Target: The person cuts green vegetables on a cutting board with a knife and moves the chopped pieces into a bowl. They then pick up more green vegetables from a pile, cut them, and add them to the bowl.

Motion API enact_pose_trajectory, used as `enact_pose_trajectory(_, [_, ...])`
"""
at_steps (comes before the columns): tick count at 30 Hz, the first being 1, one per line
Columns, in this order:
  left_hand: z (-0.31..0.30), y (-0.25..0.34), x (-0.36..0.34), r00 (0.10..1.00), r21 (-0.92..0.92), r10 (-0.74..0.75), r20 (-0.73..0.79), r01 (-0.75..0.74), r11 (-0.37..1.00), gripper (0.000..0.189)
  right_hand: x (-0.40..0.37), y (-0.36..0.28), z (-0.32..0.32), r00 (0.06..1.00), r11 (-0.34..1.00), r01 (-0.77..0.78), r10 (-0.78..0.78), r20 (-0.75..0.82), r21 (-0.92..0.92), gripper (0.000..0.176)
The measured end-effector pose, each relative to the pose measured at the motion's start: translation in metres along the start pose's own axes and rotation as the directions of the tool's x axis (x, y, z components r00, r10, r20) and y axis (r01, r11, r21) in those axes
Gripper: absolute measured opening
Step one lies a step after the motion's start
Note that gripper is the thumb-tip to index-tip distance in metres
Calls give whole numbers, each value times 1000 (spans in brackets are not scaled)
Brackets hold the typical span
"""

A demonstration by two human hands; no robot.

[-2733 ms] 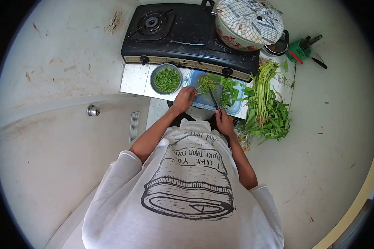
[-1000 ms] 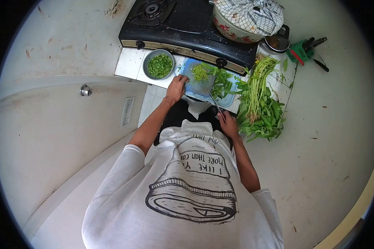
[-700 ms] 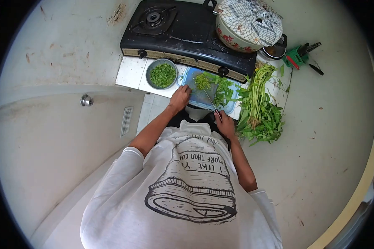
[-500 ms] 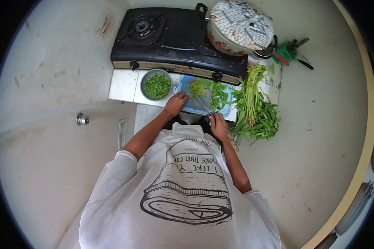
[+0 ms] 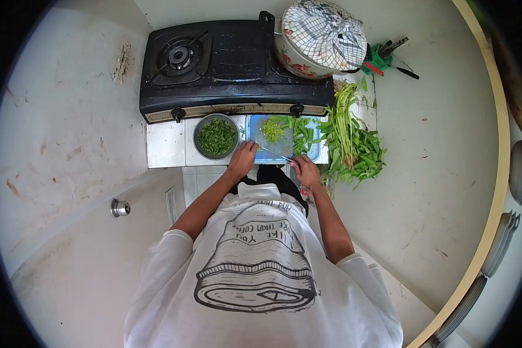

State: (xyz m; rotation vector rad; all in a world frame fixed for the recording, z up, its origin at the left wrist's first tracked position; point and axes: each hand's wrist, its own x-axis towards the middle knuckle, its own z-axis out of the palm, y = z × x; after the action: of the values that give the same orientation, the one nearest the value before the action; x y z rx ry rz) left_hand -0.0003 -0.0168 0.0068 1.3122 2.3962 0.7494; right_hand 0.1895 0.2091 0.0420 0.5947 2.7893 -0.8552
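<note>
The right hand (image 5: 305,170) is closed around the handle of a knife (image 5: 278,155), whose thin blade slants away from the fingers toward the left hand. The blade lies low over the near part of a blue tray (image 5: 315,152), with its tip just beside the left hand's fingers. The left hand (image 5: 245,155) is at the tray's near left corner, its fingers bent close together; whether they pinch anything is too small to tell.

A small heap of chopped green pieces (image 5: 273,131) lies on the tray beyond the blade, ahead of both hands and apart from them. To the right of the heap, longer cut leaves (image 5: 303,137) spread across the tray. A round bowl (image 5: 217,158) of finely cut greens stands on the white tiled tabletop (image 5: 166,145), left of the tray and just beyond the left hand. A large bunch of leafy stems (image 5: 354,142) lies to the right of the tray, beyond and right of the right hand. Behind the tray is a black stove (image 5: 238,64), with a cloth-covered pot (image 5: 298,62) on its right side.
</note>
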Motion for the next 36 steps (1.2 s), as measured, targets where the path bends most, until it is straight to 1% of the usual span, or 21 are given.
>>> enact_pose_trajectory(1, [0,-1,0,1000,-12,-2,7,2,1000,33,7,-1,-1,1000,1000,-2,2,23,-11,27])
enact_pose_trajectory(4, [1,-7,2,1000,-32,7,10,-7,999,34,25,-7,-1,999,999,-18,17,-33,-36,27])
enact_pose_trajectory(7, [2,-7,0,1000,-37,25,4,-25,999,35,43,-15,-5,999,996,-54,54,-8,-73,28])
enact_pose_trajectory(9, [1,-6,3,1000,-33,15,14,-14,999,36,47,-16,0,998,999,-11,9,-56,-33,29])
enact_pose_trajectory(11, [0,-5,3,999,-61,38,-12,-38,997,28,49,-16,6,996,999,29,-27,-84,24,31])
enact_pose_trajectory(12, [-1,-5,3,998,-75,50,-25,-51,996,24,47,-21,5,996,996,12,-4,-93,84,31])
enact_pose_trajectory(14, [-3,-3,2,999,-72,44,-23,-45,996,26,35,-36,-3,994,979,-24,46,-103,204,32])
enact_pose_trajectory(15, [-5,-1,3,999,-71,42,-20,-43,997,26,30,-38,-5,990,976,-57,83,-116,210,32])
enact_pose_trajectory(17, [-8,1,5,999,-38,21,25,-20,999,34,17,-40,-7,977,965,-125,160,-141,229,32])
enact_pose_trajectory(18, [-7,1,6,999,-21,11,48,-11,1000,38,12,-39,-7,956,965,-92,155,-251,245,32])
enact_pose_trajectory(21, [-4,1,10,999,4,19,44,-19,1000,34,3,-34,-9,896,942,-234,305,-323,241,35])
enact_pose_trajectory(22, [-3,2,11,999,4,22,31,-22,1000,33,3,-32,-10,883,938,-249,322,-342,241,38])
enact_pose_trajectory(24, [-3,3,12,1000,8,27,0,-27,1000,31,9,-28,-10,876,933,-278,344,-339,229,39])
enact_pose_trajectory(25, [-3,3,13,1000,4,22,9,-22,1000,32,12,-27,-10,873,930,-291,353,-336,223,39])
enact_pose_trajectory(28, [-3,2,12,1000,-3,20,20,-19,1000,34,24,-40,-18,898,948,-215,287,-334,236,42])
enact_pose_trajectory(31, [-1,0,11,999,-17,39,8,-39,999,35,34,-46,-17,907,937,-284,331,-259,203,43])
enact_pose_trajectory(34, [-2,1,10,999,-30,33,-7,-33,999,36,41,-40,-9,868,890,-387,440,-230,242,44])
enact_pose_trajectory(36, [-2,3,9,1000,-38,21,-4,-21,999,35,37,-38,-6,843,869,-411,477,-248,275,44])
